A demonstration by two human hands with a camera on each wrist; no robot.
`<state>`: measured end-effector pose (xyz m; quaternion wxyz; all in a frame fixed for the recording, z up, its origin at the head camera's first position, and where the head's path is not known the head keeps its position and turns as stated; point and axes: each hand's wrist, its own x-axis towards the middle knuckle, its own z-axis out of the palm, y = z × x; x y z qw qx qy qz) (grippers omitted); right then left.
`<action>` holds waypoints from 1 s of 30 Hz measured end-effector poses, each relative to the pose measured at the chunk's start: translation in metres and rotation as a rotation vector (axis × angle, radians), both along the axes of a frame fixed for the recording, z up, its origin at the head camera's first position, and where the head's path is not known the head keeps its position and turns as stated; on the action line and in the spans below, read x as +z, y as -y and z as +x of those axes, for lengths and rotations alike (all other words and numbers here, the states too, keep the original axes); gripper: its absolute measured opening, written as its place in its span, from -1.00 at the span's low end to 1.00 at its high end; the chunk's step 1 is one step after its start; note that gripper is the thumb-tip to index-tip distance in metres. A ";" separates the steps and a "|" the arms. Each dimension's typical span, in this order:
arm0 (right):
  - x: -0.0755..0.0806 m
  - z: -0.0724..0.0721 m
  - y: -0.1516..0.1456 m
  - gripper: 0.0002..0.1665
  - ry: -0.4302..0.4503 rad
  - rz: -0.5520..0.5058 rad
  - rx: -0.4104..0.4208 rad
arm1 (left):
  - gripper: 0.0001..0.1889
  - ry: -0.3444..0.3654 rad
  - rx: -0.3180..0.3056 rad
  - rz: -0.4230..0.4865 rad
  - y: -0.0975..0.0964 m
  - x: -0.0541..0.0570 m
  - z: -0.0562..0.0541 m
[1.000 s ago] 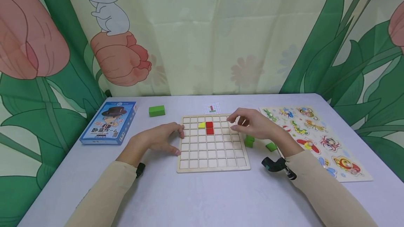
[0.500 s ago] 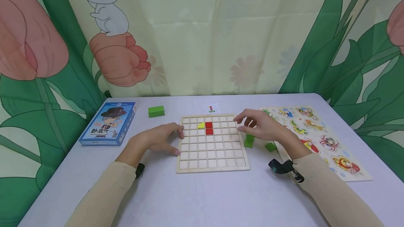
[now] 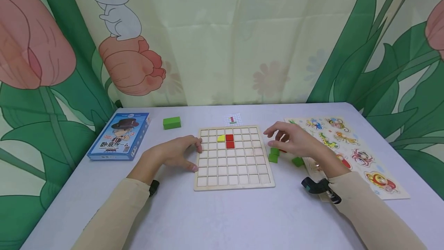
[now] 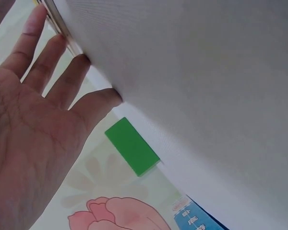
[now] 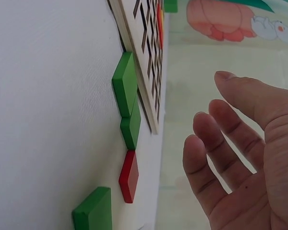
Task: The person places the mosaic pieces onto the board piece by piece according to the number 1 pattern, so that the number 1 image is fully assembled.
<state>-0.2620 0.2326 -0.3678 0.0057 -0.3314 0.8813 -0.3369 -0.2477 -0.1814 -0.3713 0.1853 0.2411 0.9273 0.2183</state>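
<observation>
A square wooden grid board (image 3: 233, 169) lies in the middle of the table. In its upper rows sit two red tiles (image 3: 230, 141), one below the other, and a yellow tile (image 3: 221, 138) left of the upper one. My left hand (image 3: 177, 152) rests at the board's left edge, fingertips and thumb touching it. My right hand (image 3: 295, 139) hovers just off the board's right side with loosely bent fingers and nothing in them. Beneath it are several green blocks (image 3: 273, 158) and a red block (image 5: 129, 177), which the hand mostly hides in the head view.
A green block (image 3: 172, 122) stands behind the board at left. A blue game box (image 3: 119, 136) lies at far left. A small pattern card (image 3: 232, 119) is behind the board. At right lies an insect picture board (image 3: 385, 165). A printed curtain (image 3: 222, 49) backs the table.
My right hand has moved right, from over the board's right columns to beyond its edge above the loose blocks. My left hand stays at the board's edge.
</observation>
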 end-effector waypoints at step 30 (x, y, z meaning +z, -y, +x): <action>-0.005 0.009 -0.029 -0.58 0.125 -0.037 -0.153 | -0.46 0.005 0.025 -0.013 -0.001 0.001 0.002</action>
